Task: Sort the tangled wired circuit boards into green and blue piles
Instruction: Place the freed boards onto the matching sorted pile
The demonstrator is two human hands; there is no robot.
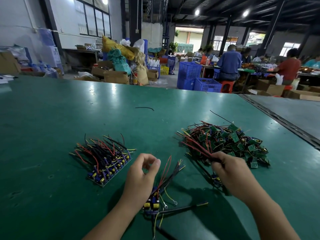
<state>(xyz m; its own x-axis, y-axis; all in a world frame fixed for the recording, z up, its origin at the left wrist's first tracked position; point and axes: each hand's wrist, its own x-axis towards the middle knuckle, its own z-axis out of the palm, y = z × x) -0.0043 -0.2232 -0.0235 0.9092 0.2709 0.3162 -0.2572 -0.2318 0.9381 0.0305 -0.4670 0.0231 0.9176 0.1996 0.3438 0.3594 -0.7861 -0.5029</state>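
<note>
Diagonally, right hand (230, 172) grips wires (199, 149) slanting away leftward.

No legible text, labels or numbers anywhere. Green circuit boards (234, 136) too small for any marking to be made out; cardboard boxes (116, 77) and blue crates (189, 70) too blurred.

Two hands (140, 172) (230, 172) are working — one blue-board row (110, 168), one green heap (225, 141), one held wire bundle (199, 149) and two stray wires (144, 107) (220, 116) are showing.
</note>
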